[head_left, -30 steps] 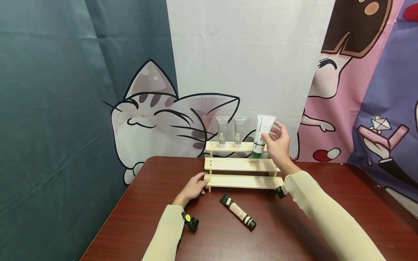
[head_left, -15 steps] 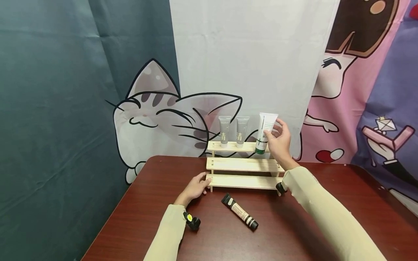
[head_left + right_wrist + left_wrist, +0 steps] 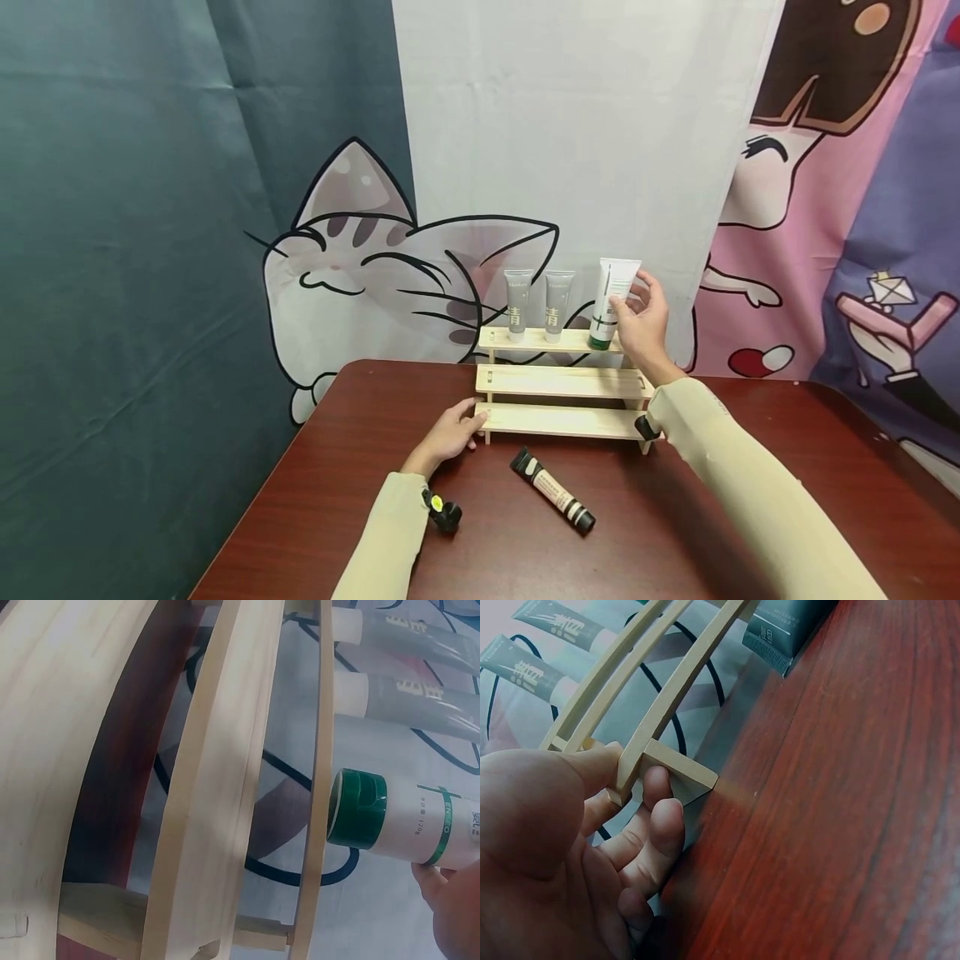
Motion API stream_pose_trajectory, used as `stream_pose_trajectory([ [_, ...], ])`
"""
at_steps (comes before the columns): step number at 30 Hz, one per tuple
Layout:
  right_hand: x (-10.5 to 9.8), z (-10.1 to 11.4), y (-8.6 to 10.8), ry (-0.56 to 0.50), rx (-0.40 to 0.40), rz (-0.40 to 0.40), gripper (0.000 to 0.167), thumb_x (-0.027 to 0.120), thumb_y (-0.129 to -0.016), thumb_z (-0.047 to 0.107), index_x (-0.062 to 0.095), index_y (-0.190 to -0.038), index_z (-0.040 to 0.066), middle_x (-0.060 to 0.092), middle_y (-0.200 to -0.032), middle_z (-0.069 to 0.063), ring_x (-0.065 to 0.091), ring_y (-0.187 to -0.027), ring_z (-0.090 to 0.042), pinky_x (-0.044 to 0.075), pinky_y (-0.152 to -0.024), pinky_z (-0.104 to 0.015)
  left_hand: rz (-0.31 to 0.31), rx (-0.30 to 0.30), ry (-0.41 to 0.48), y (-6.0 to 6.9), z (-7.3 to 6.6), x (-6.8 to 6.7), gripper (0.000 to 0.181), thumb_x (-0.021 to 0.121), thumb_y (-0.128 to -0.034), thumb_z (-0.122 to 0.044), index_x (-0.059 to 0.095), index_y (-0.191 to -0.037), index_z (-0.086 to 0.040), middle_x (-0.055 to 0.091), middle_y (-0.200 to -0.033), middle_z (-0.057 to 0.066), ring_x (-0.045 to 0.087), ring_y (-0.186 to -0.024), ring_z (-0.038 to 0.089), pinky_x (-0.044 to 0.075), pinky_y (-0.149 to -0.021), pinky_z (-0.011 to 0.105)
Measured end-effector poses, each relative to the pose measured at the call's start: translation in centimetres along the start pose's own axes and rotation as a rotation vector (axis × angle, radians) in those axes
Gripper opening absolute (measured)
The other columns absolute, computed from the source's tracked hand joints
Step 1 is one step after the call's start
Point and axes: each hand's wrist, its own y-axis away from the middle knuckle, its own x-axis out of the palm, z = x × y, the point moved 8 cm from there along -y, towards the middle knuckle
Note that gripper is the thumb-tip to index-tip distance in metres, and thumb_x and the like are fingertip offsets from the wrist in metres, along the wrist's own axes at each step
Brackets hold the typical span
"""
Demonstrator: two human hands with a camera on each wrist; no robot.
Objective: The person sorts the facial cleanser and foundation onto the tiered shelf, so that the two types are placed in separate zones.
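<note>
A white tube with a green cap (image 3: 613,302) is pinched upright in my right hand (image 3: 643,327), its cap at the right part of the top shelf. In the right wrist view the green cap (image 3: 358,808) is at the top board's edge; whether it touches is unclear. Two grey tubes (image 3: 517,304) (image 3: 557,305) stand on that shelf to its left. My left hand (image 3: 448,435) grips the left end of the wooden rack's lowest shelf (image 3: 562,420), thumb on top and fingers beneath, as the left wrist view shows around the rack (image 3: 667,694).
A black tube with a beige label (image 3: 553,492) lies slantwise on the red-brown table (image 3: 360,417) in front of the rack. The middle shelf (image 3: 558,381) bears nothing. A printed curtain (image 3: 585,125) hangs behind the table.
The white tube has tilted to more upright and its cap has risen slightly against the top shelf. My left hand stays on the rack, and the head view has shifted a little.
</note>
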Motion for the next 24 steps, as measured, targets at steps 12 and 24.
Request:
stream_pose_trajectory([
  [12, 0.1, -3.3, -1.7, 0.002, -0.044, -0.010, 0.056, 0.063, -0.093, -0.006, 0.044, -0.143, 0.008, 0.057, -0.123, -0.018, 0.059, -0.105, -0.024, 0.048, -0.096, -0.032, 0.014, -0.007, -0.018, -0.4, 0.7, 0.0, 0.052, 0.054, -0.1039, -0.022, 0.040, -0.145, 0.007, 0.067, -0.082, 0.013, 0.053, -0.056, 0.013, 0.050, -0.065, 0.031],
  [24, 0.6, -2.0, -0.9, -0.001, -0.099, 0.056, 0.055, 0.060, -0.092, -0.011, 0.042, -0.142, 0.001, 0.056, -0.125, -0.026, 0.058, -0.109, -0.029, 0.048, -0.092, -0.031, 0.020, -0.008, -0.010, -0.6, 0.9, 0.1, 0.053, 0.054, -0.1039, -0.023, 0.040, -0.145, 0.007, 0.067, -0.084, 0.015, 0.054, -0.057, 0.014, 0.050, -0.063, 0.030],
])
